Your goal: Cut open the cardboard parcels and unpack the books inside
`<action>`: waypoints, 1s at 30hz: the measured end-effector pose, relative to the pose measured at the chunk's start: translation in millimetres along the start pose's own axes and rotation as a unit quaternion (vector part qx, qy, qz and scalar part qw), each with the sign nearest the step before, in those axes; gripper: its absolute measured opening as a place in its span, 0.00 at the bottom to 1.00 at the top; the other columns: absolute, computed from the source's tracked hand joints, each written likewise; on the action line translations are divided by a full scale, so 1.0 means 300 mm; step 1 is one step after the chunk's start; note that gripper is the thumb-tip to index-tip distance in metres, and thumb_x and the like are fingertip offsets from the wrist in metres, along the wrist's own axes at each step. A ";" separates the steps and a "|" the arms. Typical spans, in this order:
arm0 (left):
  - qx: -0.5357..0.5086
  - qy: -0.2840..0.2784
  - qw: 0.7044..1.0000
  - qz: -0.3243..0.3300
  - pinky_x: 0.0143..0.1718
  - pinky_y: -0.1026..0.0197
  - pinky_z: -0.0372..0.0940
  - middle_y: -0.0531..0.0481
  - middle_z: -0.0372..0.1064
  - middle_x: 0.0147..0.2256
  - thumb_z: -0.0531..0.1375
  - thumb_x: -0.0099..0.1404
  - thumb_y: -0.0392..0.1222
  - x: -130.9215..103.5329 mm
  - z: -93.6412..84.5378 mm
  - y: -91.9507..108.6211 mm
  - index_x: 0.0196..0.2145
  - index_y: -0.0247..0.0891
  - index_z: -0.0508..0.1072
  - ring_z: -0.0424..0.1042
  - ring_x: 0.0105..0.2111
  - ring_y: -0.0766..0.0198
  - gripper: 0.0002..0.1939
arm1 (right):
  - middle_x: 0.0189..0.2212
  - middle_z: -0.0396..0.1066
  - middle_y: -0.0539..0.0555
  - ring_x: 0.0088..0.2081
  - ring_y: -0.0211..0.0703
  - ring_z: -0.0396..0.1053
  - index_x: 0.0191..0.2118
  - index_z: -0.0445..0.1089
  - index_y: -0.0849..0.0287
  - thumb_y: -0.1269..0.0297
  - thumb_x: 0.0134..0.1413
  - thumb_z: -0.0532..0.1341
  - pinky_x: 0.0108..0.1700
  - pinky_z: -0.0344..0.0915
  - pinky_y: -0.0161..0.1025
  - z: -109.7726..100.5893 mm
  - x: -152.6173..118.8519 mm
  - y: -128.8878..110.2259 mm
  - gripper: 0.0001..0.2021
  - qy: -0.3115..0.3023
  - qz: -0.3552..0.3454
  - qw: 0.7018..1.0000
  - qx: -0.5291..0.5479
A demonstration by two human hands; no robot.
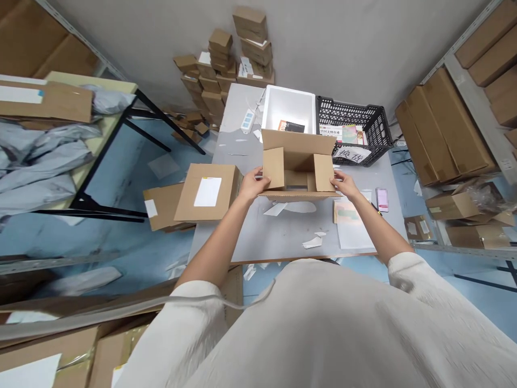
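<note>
An open cardboard box point(299, 144) is held between my two hands above the grey table point(266, 237), its flaps spread and its inside partly in view. My left hand point(253, 184) grips the left side flap, fingers closed on the cardboard. On the opposite side, my right hand point(344, 183) pinches the right flap's edge. Close by my left hand lies a closed cardboard box point(207, 193) with a white label. Beneath my right forearm are white paper sheets point(355, 229).
Behind the box stand a white foam bin point(288, 102) and a black plastic crate point(377, 126) holding books. A power strip point(247, 120) lies at the back left, a phone point(382, 199) at the right. Stacked boxes point(212, 91) line the wall. Paper scraps point(313, 242) litter the table.
</note>
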State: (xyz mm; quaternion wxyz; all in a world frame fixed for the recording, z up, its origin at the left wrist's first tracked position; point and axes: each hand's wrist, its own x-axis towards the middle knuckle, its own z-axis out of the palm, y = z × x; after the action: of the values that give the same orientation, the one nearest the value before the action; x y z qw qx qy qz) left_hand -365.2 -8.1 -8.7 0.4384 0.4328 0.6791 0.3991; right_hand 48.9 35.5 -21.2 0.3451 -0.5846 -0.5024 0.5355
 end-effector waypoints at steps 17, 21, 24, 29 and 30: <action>-0.110 0.006 0.990 -0.091 0.72 0.39 0.66 0.38 0.76 0.69 0.58 0.76 0.69 0.029 0.013 -0.072 0.60 0.45 0.80 0.72 0.72 0.44 0.31 | 0.62 0.81 0.57 0.61 0.52 0.78 0.70 0.74 0.47 0.49 0.68 0.69 0.65 0.76 0.58 0.056 0.012 0.085 0.28 -0.006 0.087 0.996 -0.002; -0.045 0.017 0.999 0.001 0.70 0.44 0.68 0.38 0.80 0.64 0.61 0.76 0.66 -0.008 0.025 0.019 0.56 0.42 0.82 0.75 0.68 0.45 0.27 | 0.62 0.80 0.59 0.58 0.50 0.79 0.65 0.77 0.49 0.48 0.65 0.70 0.62 0.78 0.54 0.016 -0.006 0.067 0.26 0.026 0.080 0.996 -0.021; 0.009 0.023 0.995 0.096 0.71 0.48 0.67 0.41 0.80 0.64 0.60 0.79 0.61 -0.052 0.075 0.109 0.58 0.41 0.82 0.75 0.67 0.47 0.24 | 0.60 0.80 0.59 0.56 0.50 0.79 0.60 0.79 0.51 0.45 0.62 0.71 0.59 0.78 0.51 -0.036 -0.035 0.061 0.25 0.038 0.060 0.997 -0.024; 0.010 -0.069 0.976 0.205 0.67 0.51 0.70 0.43 0.82 0.59 0.57 0.81 0.58 -0.167 0.238 0.244 0.58 0.41 0.82 0.79 0.62 0.50 0.23 | 0.57 0.80 0.60 0.54 0.49 0.79 0.55 0.79 0.53 0.40 0.61 0.71 0.58 0.77 0.50 -0.158 -0.112 0.076 0.26 0.054 0.054 0.997 -0.023; 0.001 -0.095 0.971 0.218 0.67 0.51 0.71 0.43 0.82 0.59 0.57 0.81 0.57 -0.194 0.281 0.258 0.57 0.41 0.82 0.79 0.61 0.50 0.23 | 0.57 0.80 0.60 0.53 0.49 0.79 0.54 0.79 0.53 0.40 0.61 0.71 0.57 0.77 0.50 -0.185 -0.129 0.083 0.25 0.057 0.059 0.996 -0.023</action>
State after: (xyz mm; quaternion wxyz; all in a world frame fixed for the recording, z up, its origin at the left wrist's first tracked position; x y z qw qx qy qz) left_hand -253.3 -25.1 52.2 0.4032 0.6067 0.5237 0.4417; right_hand 111.3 -0.6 -23.4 0.3276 -0.6504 -0.4588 0.5090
